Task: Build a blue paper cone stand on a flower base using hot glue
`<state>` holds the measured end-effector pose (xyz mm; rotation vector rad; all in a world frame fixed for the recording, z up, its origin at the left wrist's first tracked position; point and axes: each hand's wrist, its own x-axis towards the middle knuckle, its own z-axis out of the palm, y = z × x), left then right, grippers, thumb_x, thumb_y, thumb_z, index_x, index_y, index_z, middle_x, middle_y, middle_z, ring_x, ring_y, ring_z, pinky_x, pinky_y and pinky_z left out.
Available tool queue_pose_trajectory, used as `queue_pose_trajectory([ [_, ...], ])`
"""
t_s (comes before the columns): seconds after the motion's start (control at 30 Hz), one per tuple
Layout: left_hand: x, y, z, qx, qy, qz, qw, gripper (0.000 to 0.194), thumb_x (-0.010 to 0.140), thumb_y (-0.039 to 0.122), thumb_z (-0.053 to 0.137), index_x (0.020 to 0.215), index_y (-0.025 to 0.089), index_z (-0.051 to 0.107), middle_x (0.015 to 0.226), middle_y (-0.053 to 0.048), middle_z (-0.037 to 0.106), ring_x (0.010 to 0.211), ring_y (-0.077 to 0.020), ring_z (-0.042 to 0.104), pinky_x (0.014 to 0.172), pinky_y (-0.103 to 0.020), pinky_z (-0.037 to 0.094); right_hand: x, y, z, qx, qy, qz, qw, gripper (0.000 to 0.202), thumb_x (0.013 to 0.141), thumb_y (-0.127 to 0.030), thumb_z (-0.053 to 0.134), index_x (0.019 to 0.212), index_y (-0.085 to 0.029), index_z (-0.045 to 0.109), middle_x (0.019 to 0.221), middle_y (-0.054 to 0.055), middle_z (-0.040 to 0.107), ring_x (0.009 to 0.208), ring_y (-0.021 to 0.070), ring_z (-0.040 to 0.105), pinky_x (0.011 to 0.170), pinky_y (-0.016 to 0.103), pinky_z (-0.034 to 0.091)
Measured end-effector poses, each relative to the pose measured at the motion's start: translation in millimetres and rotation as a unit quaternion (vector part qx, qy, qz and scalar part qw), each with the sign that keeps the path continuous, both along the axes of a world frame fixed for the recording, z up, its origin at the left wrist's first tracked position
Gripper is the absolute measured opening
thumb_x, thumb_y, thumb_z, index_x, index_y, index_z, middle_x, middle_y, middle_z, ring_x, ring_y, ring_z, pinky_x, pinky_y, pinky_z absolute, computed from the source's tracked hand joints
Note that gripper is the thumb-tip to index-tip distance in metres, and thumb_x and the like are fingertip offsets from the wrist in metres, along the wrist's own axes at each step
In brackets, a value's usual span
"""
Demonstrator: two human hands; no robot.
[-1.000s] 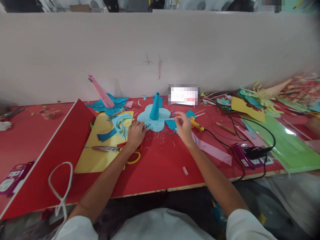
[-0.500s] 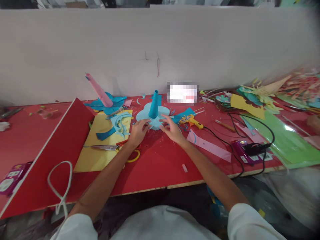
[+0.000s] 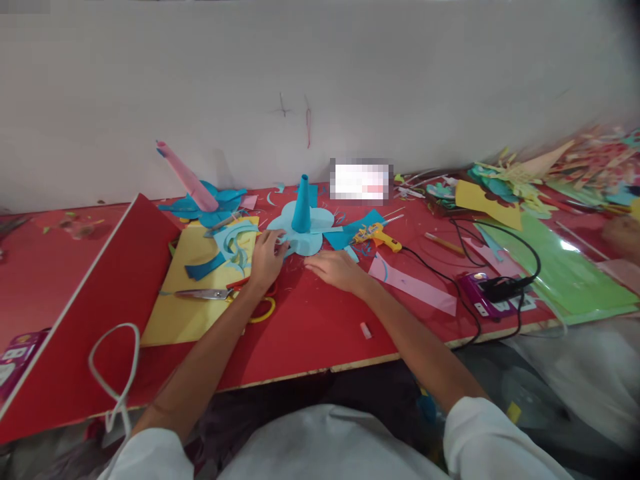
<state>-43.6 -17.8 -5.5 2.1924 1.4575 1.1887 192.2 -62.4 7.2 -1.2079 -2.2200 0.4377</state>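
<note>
A light blue paper flower (image 3: 313, 245) lies on the red table, with a darker blue paper cone (image 3: 302, 212) standing upright on its middle. My left hand (image 3: 267, 260) is at the flower's lower left petal, its bent fingers and thumb closed on the petal's edge. Just in front of the flower, my right hand (image 3: 334, 269) rests low over the table, fingers stretched out to the left, with nothing visible in them. A yellow hot glue gun (image 3: 383, 237) lies to the right, on blue paper scraps (image 3: 345, 239).
Scissors (image 3: 205, 294) with red and yellow handles lie on yellow sheets (image 3: 170, 313) beside my left forearm. Behind them stands a pink cone (image 3: 187, 177) on a blue flower. A black cord runs to a purple power box (image 3: 483, 293). A red board (image 3: 100, 300) slopes at left.
My right hand has drawn back from the flower's petal toward the table's front, and its fingers have come together. My left hand stays at the left petal. The whole view has shifted slightly.
</note>
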Motion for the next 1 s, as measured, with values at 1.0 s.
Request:
queue_pose_trajectory([
  [1.0,8,-14,9.8,0.005,0.009,-0.097,0.995,0.02,0.106,0.031,0.05,0.114,0.022,0.065,0.11,-0.007,0.071,0.093,-0.0187,0.066,0.091,-0.033,0.053,6,-3,21.3,0.017,0.022,-0.103,0.994,0.023,0.102,-0.026,0.051,0.112,-0.025,0.072,0.109,0.008,0.076,0.09,0.0244,0.07,0.082,0.036,0.052],
])
